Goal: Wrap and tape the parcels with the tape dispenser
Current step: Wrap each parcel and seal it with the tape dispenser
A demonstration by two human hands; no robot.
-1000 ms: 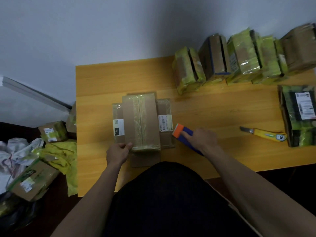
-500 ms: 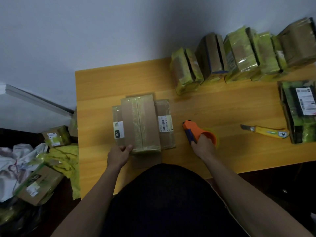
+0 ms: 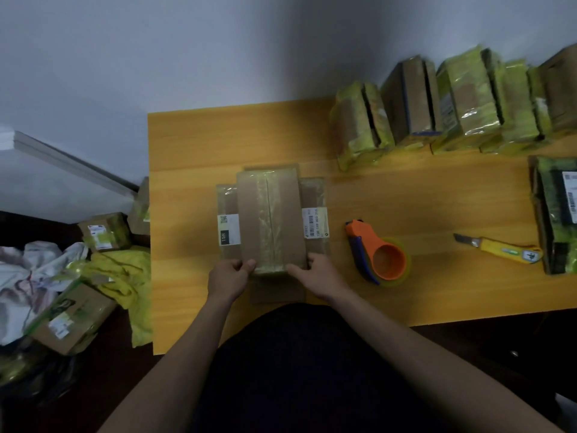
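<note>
The parcel stack [image 3: 271,220] sits near the front left of the wooden table [image 3: 193,145], a taped cardboard box lying across at least 2 flatter labelled ones. Judging by the look, it's light and stiff, but the glossy tape down the top box likely makes it slippery and the layers could slide on each other. Take hold at the bare cardboard corners and near edge, not the tape.

Your left hand [image 3: 229,275] pinches the near left corner of the top box, thumb on top, fingers curled under. Your right hand [image 3: 318,271] grips the near right corner, fingers curled loosely around the edge. Neither is clenched hard, as far as you can tell.

The tape dispenser [image 3: 376,254] lies just right of your right hand, not touching. The yellow utility knife [image 3: 499,245] is further right.
</note>
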